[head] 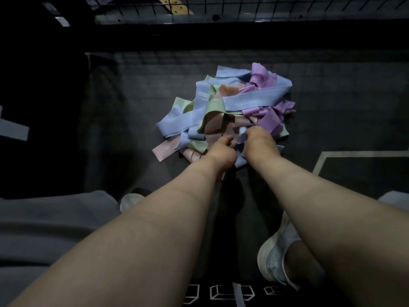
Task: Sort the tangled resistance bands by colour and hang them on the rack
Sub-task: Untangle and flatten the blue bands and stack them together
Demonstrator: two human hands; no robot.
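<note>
Both hands work at the near edge of a tangled heap of resistance bands (223, 107) lying on a dark floor (132, 129). The left hand (222, 152) is clenched, thumb up, and the right hand (260, 141) is curled just beside it. Each grips part of a pale blue band (241, 138) that bunches between the two fists and trails down below them.

The heap mixes four colours: blue, purple, green and peach. A long blue band (254, 99) lies across the top. Purple bands (261, 74) cluster on the far right side, a green band (212, 107) winds through the middle, and a peach band (164, 150) sticks out flat at the near left.

A wire grid rack (221, 9) runs along the top of the view, well apart from the heap. A pale sports shoe (277, 253) shows under the right forearm, grey fabric (44, 229) fills the lower left, and a pale line (354, 154) marks the floor on the right.
</note>
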